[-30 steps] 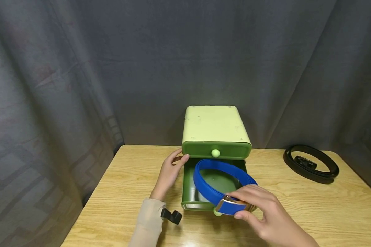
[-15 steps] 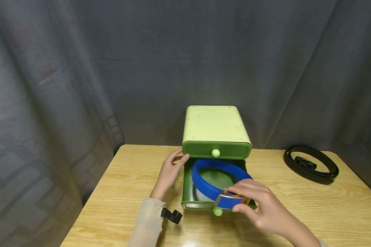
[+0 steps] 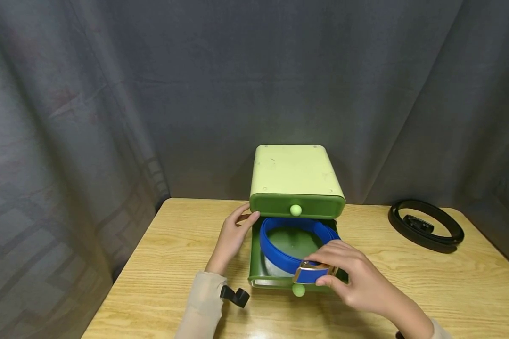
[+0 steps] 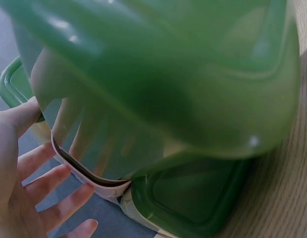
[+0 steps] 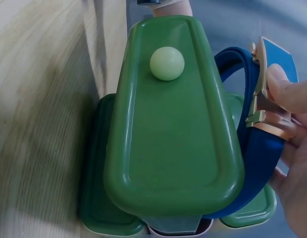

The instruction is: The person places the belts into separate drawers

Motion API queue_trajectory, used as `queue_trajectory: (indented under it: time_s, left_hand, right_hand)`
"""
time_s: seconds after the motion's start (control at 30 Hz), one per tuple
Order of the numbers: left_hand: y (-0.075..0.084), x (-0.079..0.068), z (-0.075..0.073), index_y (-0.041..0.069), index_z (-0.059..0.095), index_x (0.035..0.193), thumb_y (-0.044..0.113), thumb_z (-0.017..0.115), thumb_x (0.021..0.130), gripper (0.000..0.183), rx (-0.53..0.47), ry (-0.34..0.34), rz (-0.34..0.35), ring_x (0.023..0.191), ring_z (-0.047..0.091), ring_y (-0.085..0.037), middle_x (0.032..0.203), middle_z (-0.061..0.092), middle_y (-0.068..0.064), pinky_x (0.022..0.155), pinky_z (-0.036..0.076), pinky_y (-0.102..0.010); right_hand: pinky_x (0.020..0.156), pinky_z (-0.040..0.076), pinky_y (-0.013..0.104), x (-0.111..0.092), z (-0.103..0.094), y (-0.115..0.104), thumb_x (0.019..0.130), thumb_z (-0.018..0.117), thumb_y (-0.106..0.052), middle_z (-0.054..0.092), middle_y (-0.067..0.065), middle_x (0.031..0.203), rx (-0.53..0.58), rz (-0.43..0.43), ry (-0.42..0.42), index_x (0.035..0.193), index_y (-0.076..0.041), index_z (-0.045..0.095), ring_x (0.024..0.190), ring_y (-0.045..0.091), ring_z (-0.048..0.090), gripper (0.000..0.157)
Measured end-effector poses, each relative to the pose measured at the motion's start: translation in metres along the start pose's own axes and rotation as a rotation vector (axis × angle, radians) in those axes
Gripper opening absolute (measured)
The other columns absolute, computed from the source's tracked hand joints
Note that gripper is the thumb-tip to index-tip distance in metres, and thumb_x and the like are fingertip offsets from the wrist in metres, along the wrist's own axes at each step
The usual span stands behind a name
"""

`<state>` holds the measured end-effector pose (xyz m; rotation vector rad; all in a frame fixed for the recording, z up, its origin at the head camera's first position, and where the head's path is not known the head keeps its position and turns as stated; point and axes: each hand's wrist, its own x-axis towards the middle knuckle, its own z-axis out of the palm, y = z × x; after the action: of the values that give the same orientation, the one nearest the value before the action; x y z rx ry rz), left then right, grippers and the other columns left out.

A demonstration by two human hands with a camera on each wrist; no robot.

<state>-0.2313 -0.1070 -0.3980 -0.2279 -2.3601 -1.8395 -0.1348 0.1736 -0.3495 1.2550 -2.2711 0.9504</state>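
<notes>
A small drawer unit (image 3: 296, 169) with a pale yellow-green top and green drawer fronts stands on the table. Below its closed top drawer, another green drawer (image 3: 258, 256) is pulled out. My right hand (image 3: 358, 278) pinches the gold-edged buckle (image 3: 310, 274) of a coiled blue belt (image 3: 275, 254), thumb in front and fingers behind. The belt's loop hangs over and into the drawer, its buckle end above the front rim. On the unit's left side rests my left hand (image 3: 232, 235), thumb near the top drawer's corner; its spread fingers (image 4: 62, 173) show in the left wrist view.
A coiled black belt (image 3: 424, 239) with a dark buckle lies at the table's back right. Behind the wooden table (image 3: 174, 254) hangs a grey curtain (image 3: 203, 94). A black strap (image 3: 235, 295) sticks out from my left wrist.
My right hand has moved left and slightly up, lowering the blue belt's loop further into the drawer. The left hand and the drawer unit have stayed put.
</notes>
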Motion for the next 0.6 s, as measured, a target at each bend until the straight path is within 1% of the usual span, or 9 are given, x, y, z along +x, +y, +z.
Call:
queue_trajectory:
  time_s: [0.1, 0.17, 0.27, 0.43, 0.5, 0.6]
  left_hand:
    - [0.0, 0.0, 0.0, 0.02, 0.058, 0.14, 0.046, 0.066, 0.094, 0.053, -0.003, 0.003, 0.003, 0.12, 0.057, -0.025, 0.143, 0.053, -0.002, 0.093, 0.051, -0.044]
    - [0.0, 0.0, 0.0, 0.018, 0.058, 0.14, 0.045, 0.065, 0.095, 0.053, 0.002, 0.003, 0.014, 0.12, 0.057, -0.026, 0.144, 0.053, -0.004, 0.093, 0.051, -0.045]
    - [0.0, 0.0, 0.0, 0.018, 0.058, 0.14, 0.043, 0.065, 0.095, 0.052, 0.002, 0.001, 0.012, 0.121, 0.056, -0.027, 0.144, 0.052, -0.004, 0.093, 0.051, -0.045]
    - [0.0, -0.001, 0.0, 0.016, 0.057, 0.141, 0.04, 0.065, 0.096, 0.052, -0.01, -0.005, 0.014, 0.123, 0.055, -0.03, 0.145, 0.051, -0.008, 0.094, 0.05, -0.048]
    - [0.0, 0.0, 0.001, 0.016, 0.057, 0.141, 0.04, 0.065, 0.096, 0.051, -0.011, -0.005, 0.015, 0.123, 0.054, -0.03, 0.145, 0.051, -0.007, 0.095, 0.05, -0.048]
    - [0.0, 0.0, 0.001, 0.017, 0.057, 0.141, 0.041, 0.064, 0.096, 0.052, -0.003, -0.004, 0.017, 0.123, 0.055, -0.029, 0.146, 0.051, -0.006, 0.095, 0.05, -0.047]
  right_hand:
    - [0.083, 0.045, 0.022, 0.001, 0.001, 0.002, 0.08, 0.081, -0.013, 0.068, -0.009, 0.106, -0.02, -0.015, -0.014, 0.117, -0.017, 0.07, 0.094, 0.008, 0.059, 0.039]
    - [0.085, 0.045, 0.023, 0.002, 0.001, 0.004, 0.08, 0.081, -0.015, 0.068, -0.009, 0.106, -0.033, -0.025, -0.024, 0.117, -0.017, 0.07, 0.095, 0.009, 0.059, 0.038]
    - [0.087, 0.045, 0.022, 0.003, 0.001, 0.007, 0.082, 0.08, -0.016, 0.068, -0.01, 0.106, -0.032, -0.037, -0.036, 0.116, -0.016, 0.07, 0.096, 0.009, 0.059, 0.036]
    - [0.085, 0.045, 0.023, 0.006, 0.002, 0.011, 0.081, 0.08, -0.016, 0.068, -0.011, 0.105, -0.025, -0.048, -0.048, 0.113, -0.016, 0.071, 0.093, 0.009, 0.059, 0.034]
    - [0.084, 0.045, 0.023, 0.006, 0.002, 0.012, 0.08, 0.081, -0.017, 0.068, -0.013, 0.105, -0.027, -0.043, -0.052, 0.113, -0.017, 0.071, 0.093, 0.008, 0.059, 0.034]
    - [0.083, 0.047, 0.026, 0.007, 0.003, 0.014, 0.081, 0.081, -0.017, 0.068, -0.011, 0.104, -0.039, -0.055, -0.043, 0.113, -0.017, 0.071, 0.093, 0.01, 0.06, 0.034]
